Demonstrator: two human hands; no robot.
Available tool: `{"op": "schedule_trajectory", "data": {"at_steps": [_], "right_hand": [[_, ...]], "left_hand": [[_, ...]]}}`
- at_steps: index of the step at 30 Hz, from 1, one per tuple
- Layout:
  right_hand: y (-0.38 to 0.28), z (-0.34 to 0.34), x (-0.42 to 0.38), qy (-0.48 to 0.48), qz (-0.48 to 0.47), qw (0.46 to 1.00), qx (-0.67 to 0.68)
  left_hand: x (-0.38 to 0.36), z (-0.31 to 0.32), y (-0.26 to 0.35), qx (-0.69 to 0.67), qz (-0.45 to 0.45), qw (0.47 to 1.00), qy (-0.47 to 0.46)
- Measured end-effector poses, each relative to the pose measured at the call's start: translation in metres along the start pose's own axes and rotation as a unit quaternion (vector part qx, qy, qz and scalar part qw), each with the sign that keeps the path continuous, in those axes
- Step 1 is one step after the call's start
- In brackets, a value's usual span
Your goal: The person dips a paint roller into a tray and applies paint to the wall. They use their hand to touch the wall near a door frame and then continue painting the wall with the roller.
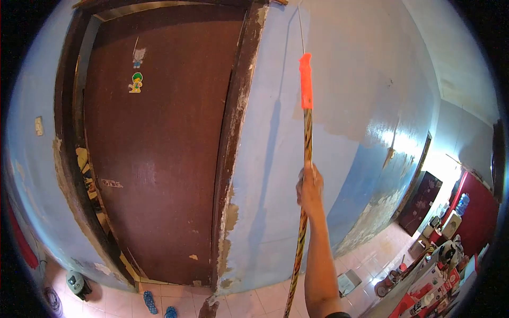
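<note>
One hand [309, 190] is showing, raised at the end of a bare forearm coming up from six o'clock; which hand it is cannot be told for certain, though it is reaching from the right side, and it is clenching around one long striped pole [302, 233]. The pole is running from six o'clock up toward twelve, ending in one orange handle [306, 80] with a thin metal rod above it touching the blue wall [350, 106] near the top edge. The other hand is not showing.

One brown door [159, 159] is standing shut at nine o'clock of the pole, carrying two stickers [136, 82]. One light switch [38, 125] is sitting farther toward nine.

On the floor at seven o'clock, two blue sandals [150, 302] are lying by the door's foot, well apart from one round dark object [77, 283]. At four o'clock, one water bottle [462, 203] is standing, and red boxes [424, 294] are crowding a surface; their contents cannot be told.

Tiled floor [371, 259] is lying open between wall and clutter.
</note>
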State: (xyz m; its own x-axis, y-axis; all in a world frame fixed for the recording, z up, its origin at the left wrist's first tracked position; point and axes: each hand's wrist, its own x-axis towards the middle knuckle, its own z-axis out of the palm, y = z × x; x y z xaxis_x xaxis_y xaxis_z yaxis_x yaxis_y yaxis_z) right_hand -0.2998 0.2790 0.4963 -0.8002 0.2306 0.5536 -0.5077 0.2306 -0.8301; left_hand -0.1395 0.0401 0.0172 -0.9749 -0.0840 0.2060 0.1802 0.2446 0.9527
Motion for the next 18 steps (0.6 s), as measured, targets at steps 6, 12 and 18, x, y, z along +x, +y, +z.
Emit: {"op": "schedule_trajectory", "data": {"at_steps": [6, 12, 18], "right_hand": [[-0.048, 0.004, 0.052, -0.006, -0.004, 1.000, -0.006], [0.031, 0.006, -0.002, 0.030, -0.051, 0.997, -0.053], [0.003, 0.011, -0.029, 0.019, 0.011, 0.999, -0.036]], "left_hand": [[0.012, 0.030, -0.116, 0.312, 0.196, 0.929, 0.021], [-0.007, 0.002, -0.024, 0.003, 0.010, 1.000, -0.018], [-0.011, -0.022, -0.012, -0.005, -0.179, 0.982, -0.064]]}}
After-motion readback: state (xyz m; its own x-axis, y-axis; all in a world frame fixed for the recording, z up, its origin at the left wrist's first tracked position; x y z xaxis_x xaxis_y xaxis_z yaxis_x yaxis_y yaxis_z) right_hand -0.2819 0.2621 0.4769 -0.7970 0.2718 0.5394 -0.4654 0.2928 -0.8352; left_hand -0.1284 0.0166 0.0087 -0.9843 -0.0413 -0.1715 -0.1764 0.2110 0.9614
